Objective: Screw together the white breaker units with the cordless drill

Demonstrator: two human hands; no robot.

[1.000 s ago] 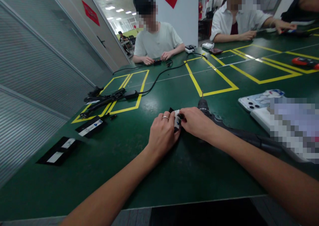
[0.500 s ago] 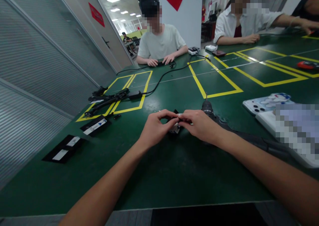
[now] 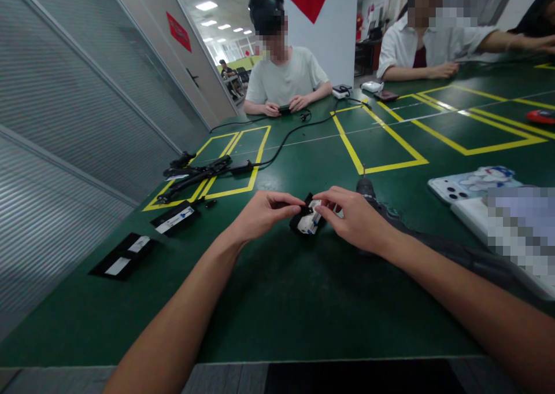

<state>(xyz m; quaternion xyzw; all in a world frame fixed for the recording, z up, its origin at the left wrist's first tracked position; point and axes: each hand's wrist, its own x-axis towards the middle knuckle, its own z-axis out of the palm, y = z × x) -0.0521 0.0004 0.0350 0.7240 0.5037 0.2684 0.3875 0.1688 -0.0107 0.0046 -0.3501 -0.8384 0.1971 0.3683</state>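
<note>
A small black-and-white block-like device (image 3: 309,225) with blue marks sits on the green table in front of me. My left hand (image 3: 264,213) has thumb and index finger pinched at its left upper edge, on a small black piece (image 3: 307,210) over the white part. From the other side, the curled thumb and fingertips of my right hand (image 3: 353,213) hold the device's right upper edge. Just beyond the right hand lies a black power drill (image 3: 366,190), its bit pointing away from me; my wrist and forearm hide part of it.
Two flat black pieces with white strips (image 3: 124,258) (image 3: 176,219) lie at left. Black tool-like parts with a cable (image 3: 203,174) lie behind them. A phone (image 3: 451,188) and a white device (image 3: 481,226) are at right. Yellow tape (image 3: 394,165) marks the table; co-workers sit opposite.
My hands have moved slightly apart, uncovering more of the black-and-white device. The left fingertips have drawn a little to the left. The co-worker opposite has lifted a small dark object.
</note>
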